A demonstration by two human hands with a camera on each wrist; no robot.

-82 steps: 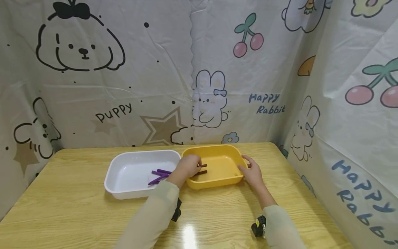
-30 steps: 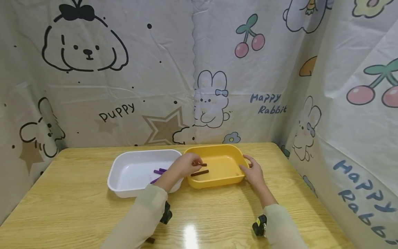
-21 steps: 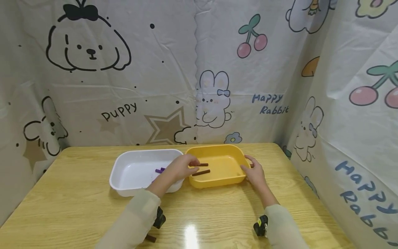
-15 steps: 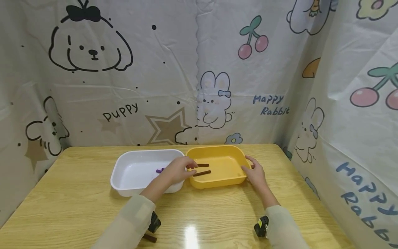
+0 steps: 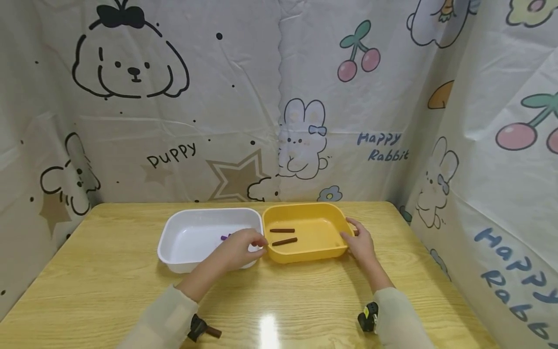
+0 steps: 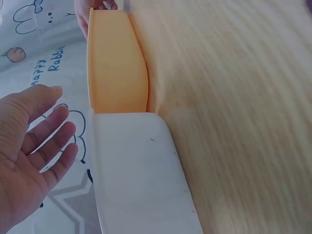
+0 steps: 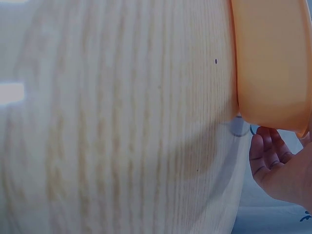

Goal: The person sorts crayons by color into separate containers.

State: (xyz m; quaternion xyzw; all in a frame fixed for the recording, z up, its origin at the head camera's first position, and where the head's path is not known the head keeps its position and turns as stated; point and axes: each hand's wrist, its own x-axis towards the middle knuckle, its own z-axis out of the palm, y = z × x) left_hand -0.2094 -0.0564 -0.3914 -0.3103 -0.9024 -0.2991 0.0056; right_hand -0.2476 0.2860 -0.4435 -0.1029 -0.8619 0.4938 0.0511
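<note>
My left hand (image 5: 241, 247) hovers over the right end of a white plastic basin (image 5: 174, 264), fingers loosely bent and nothing between them; the left wrist view also shows its fingers (image 6: 51, 141) spread apart. Partly hidden behind that hand lie purple sticks (image 5: 224, 237) in the white basin. Against it stands a yellow basin (image 5: 314, 252) with two brown sticks, the rear one (image 5: 282, 230) level and the front one (image 5: 285, 241) slightly slanted. My right hand (image 5: 361, 241) holds the yellow basin's right end, thumb over the rim and fingers outside.
Another brown stick (image 5: 213, 332) lies on the wooden table (image 5: 305, 300) near its front, beside the black left wrist camera (image 5: 197, 327). A second black camera (image 5: 367, 317) sits on the right wrist. Printed cloth (image 5: 235, 111) hangs behind the table and along its sides.
My left hand has let go of a brown stick in the yellow basin and drawn back left over the white one. My right hand keeps its hold. The head view has shifted slightly.
</note>
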